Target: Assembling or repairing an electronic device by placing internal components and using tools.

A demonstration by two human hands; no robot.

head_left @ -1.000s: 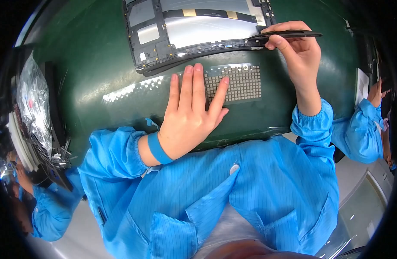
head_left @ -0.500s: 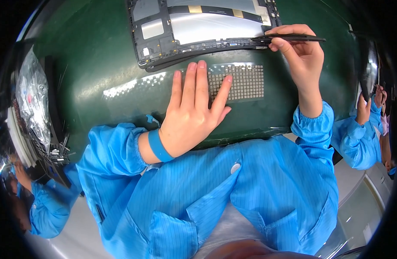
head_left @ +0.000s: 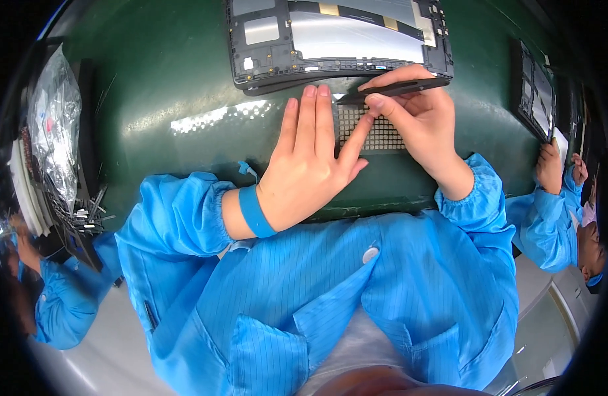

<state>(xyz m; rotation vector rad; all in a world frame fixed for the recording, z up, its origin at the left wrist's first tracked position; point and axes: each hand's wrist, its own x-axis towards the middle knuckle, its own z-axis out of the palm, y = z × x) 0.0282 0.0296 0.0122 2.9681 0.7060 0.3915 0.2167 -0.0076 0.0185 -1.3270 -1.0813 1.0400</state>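
Note:
My left hand [head_left: 310,155] lies flat with fingers stretched, its index finger over a clear sheet that carries rows of small square grey pads [head_left: 383,135]. In my right hand [head_left: 419,115] is a pair of black tweezers [head_left: 399,88], pinched between thumb and fingers. Their tips come down at the upper left of the pad sheet, beside my left fingertips. Whether the tips hold a pad is too small to tell. Beyond both hands lies an opened tablet-like device frame [head_left: 271,49] with a silvery inner plate and a dark flex strip.
A green work mat [head_left: 165,86] covers the table. At the left are a clear plastic bag [head_left: 56,125] and a heap of small dark and light pieces [head_left: 86,214]. Co-workers in blue sleeves [head_left: 548,231] sit on both sides; the right one holds a similar device frame [head_left: 536,89].
My right hand has brought the tweezers from the device's lower edge left and nearer, to the pad sheet. My left hand stays flat. At the right, the co-worker's device frame has come into view.

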